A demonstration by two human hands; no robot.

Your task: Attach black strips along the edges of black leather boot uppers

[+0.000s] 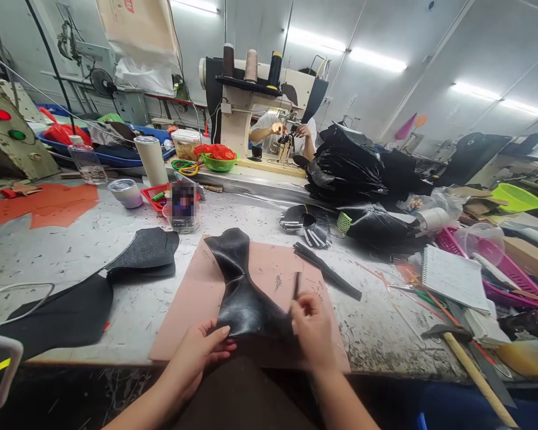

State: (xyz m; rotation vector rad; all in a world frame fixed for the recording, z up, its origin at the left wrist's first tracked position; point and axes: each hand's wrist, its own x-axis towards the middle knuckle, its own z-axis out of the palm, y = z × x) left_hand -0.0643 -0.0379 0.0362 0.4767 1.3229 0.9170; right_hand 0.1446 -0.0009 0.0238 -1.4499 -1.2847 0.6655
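A glossy black leather piece [244, 298], narrow at a seam across its middle, lies over a pink board [179, 304] at the bench's near edge. My left hand [208, 346] is closed on its near left edge, thumb on top and fingers beneath. At its right corner, my right hand [311, 325] pinches a short dark strip [297, 283] that sticks up from the fingers; motion blurs both. Whether that strip is joined to the leather, I cannot tell. Several narrow black strips [329, 272] lie just beyond, to the right.
Matte black pieces [138, 257] lie to the left. A hammer [468, 364] and notebook [452, 275] are at the right. Coiled strips [305, 224], a black stack [347, 164] and a sewing machine [237, 113] stand farther back. Behind the machine sits another person [262, 128].
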